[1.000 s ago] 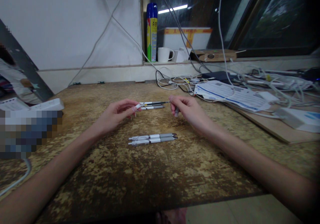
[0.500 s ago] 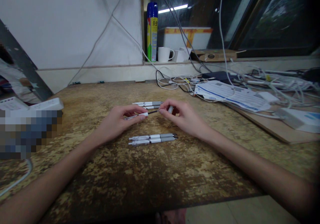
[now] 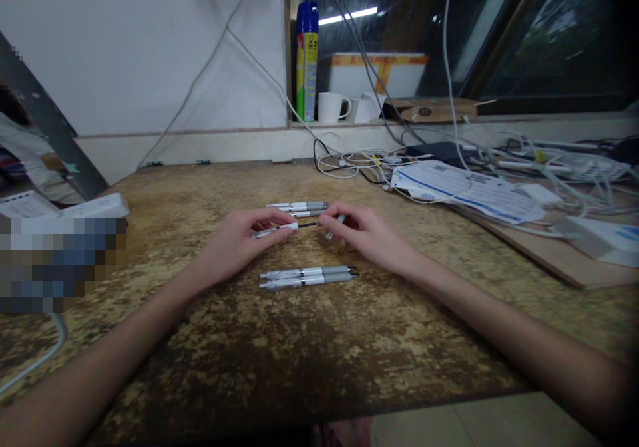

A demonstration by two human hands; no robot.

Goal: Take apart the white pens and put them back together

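My left hand [image 3: 232, 241] is closed round a white and clear pen barrel [image 3: 288, 227], held above the table. A thin dark refill [image 3: 308, 224] sticks out of the barrel's right end. At its tip, the thumb and forefinger of my right hand [image 3: 367, 231] pinch the refill. A pale grey pen piece [image 3: 341, 219] shows among the right fingers, partly hidden by them. Nearer to me lie two white and grey pens [image 3: 309, 277], side by side with their tips to the right. Behind my hands are more such pens [image 3: 302, 206], partly covered by the left fingers.
The worn wooden table [image 3: 299, 347] runs to the wall. Tangled cables [image 3: 349, 164], a printed sheet [image 3: 464, 187] and a board [image 3: 539, 254] occupy the right. A spray can [image 3: 307, 68] and white mug [image 3: 329, 108] stand on the sill. Power strips [image 3: 94, 206] sit at left.
The grey piece in my right fingers has tilted and shows more below them. Both hands keep their hold on the barrel and refill. The whole view has shifted slightly.
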